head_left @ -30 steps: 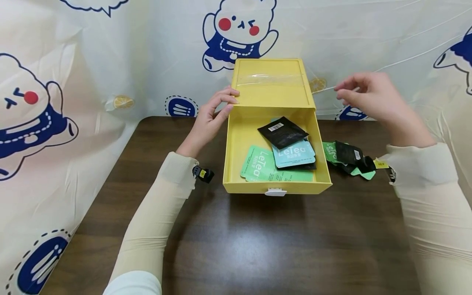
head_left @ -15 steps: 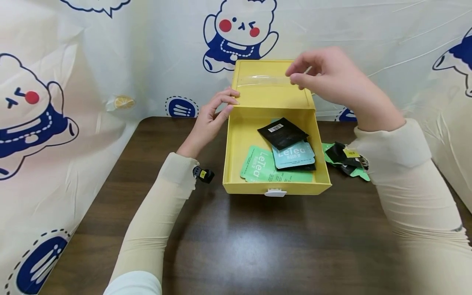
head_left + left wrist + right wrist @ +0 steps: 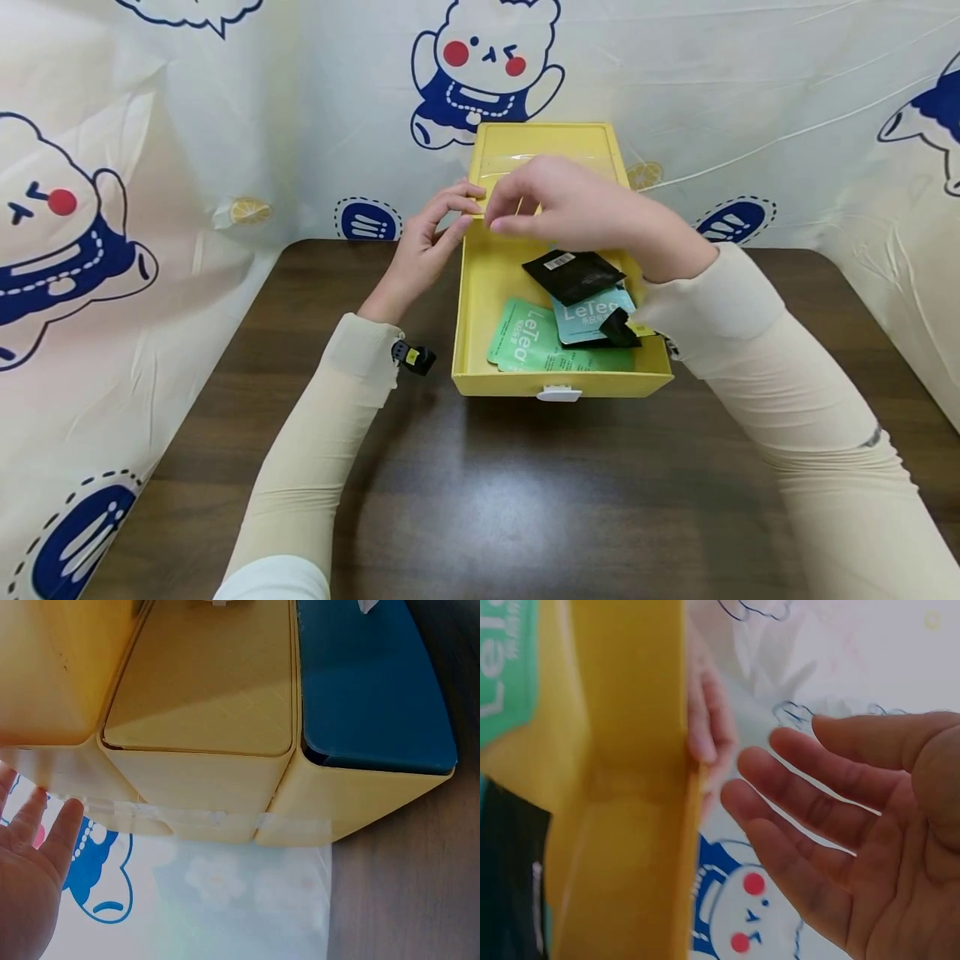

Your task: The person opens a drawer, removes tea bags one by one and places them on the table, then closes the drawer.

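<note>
A yellow storage box [image 3: 546, 140] stands at the back of the table with its top drawer [image 3: 510, 385] pulled out. Inside the drawer lie LeTea packets: a black packet [image 3: 576, 282], a pale blue packet [image 3: 577, 321] and green packets [image 3: 528, 337]. My left hand [image 3: 429, 242] steadies the box's left side, fingertips resting at its edge. In the left wrist view its fingers [image 3: 28, 814] are extended against the side. My right hand [image 3: 562, 204] hovers over the back of the drawer. Its fingers, loosely bent in the right wrist view, hold nothing.
Below the open drawer, the left wrist view shows a second yellow drawer [image 3: 202, 682] and a blue drawer [image 3: 367, 690]. Clear tape [image 3: 217, 817] runs across the box's side. A printed curtain [image 3: 750, 100] hangs behind the brown table [image 3: 510, 500].
My right hand has swept left from beside the box, across its top, and down over the drawer. The right arm now hides the packets right of the box. My left hand stays put.
</note>
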A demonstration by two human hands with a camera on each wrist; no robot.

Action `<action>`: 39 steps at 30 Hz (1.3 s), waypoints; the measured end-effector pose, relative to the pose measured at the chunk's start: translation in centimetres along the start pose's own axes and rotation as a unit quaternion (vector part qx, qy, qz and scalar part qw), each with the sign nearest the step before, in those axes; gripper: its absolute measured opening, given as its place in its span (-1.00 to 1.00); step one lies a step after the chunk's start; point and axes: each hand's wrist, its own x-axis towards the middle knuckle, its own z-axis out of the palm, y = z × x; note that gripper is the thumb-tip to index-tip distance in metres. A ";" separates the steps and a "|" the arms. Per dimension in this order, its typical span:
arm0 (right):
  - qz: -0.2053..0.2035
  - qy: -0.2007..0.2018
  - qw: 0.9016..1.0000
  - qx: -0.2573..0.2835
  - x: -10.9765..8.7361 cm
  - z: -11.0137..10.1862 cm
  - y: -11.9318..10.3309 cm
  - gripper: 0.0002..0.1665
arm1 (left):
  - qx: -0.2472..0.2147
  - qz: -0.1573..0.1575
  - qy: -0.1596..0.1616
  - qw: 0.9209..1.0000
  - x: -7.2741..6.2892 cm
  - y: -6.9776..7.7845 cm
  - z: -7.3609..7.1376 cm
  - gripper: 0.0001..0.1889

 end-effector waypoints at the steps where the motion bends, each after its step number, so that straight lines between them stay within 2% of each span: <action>1: -0.005 -0.017 1.000 0.000 0.2 0.3 0.0 -0.74 | 0.000 0.004 0.000 1.000 0.0 0.0 0.0 -0.82; 8: -0.013 -0.117 0.993 -0.007 1.3 2.4 -0.3 -0.72 | -0.001 0.024 -0.001 1.000 -0.1 -0.3 0.0 -0.81; 14: -0.001 -0.180 0.983 -0.026 1.7 3.8 0.0 -0.72 | -0.002 0.013 -0.002 1.000 0.0 -0.3 0.0 -0.81; 20: 0.015 -0.230 0.972 -0.047 1.7 4.2 -0.1 -0.75 | -0.006 -0.005 -0.001 1.000 0.0 0.1 0.1 -0.81; 26: 0.024 -0.256 0.964 -0.061 2.0 4.4 0.0 -0.80 | -0.008 -0.004 -0.003 1.000 0.0 0.0 0.0 -0.81; 31: 0.018 -0.252 0.965 -0.065 2.1 4.4 0.1 -0.84 | -0.008 -0.006 -0.002 1.000 0.1 0.1 0.0 -0.81; 39: -0.006 -0.260 0.965 -0.040 2.1 4.5 0.4 -0.84 | -0.007 0.003 -0.001 1.000 0.0 0.1 0.0 -0.81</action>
